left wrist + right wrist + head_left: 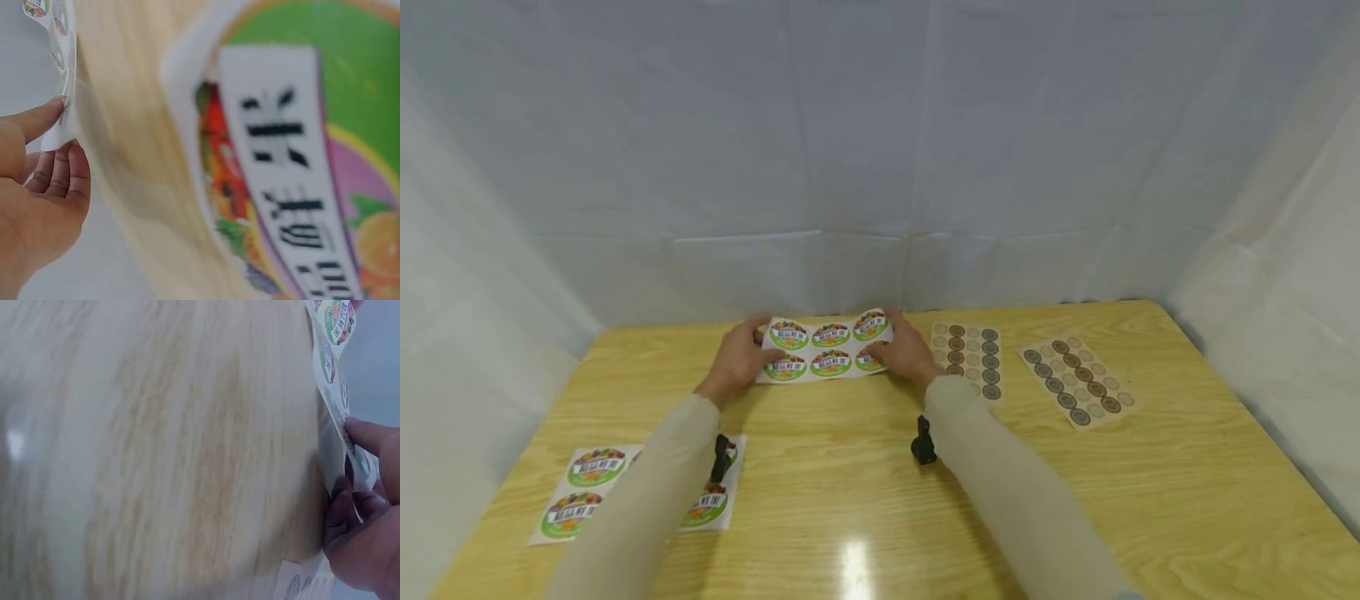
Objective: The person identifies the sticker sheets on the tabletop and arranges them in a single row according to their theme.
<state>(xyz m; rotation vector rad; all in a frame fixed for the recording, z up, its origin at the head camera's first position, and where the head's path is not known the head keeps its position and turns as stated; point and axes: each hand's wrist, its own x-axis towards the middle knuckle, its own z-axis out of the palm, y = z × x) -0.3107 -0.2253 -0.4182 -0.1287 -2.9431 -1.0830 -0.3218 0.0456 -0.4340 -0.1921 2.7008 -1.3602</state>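
Observation:
A white sheet of oval fruit-print stickers (830, 348) is held up near the table's back edge, slightly bowed. My left hand (739, 360) pinches its left end, thumb on the printed face and fingers behind, as the left wrist view also shows at the sheet (67, 94). At the other end my right hand (907, 348) pinches it the same way; in the right wrist view the thumb (365, 434) lies on the print. A second sheet of the same stickers (591, 479) lies at the front left, partly hidden under my left forearm.
Two tan sheets of round brown and grey stickers lie on the right: one upright sheet (966, 358) beside my right hand, one slanted sheet (1078, 379) farther right. The wooden table (820, 483) meets a pale curtain (865, 167) at the back and sides.

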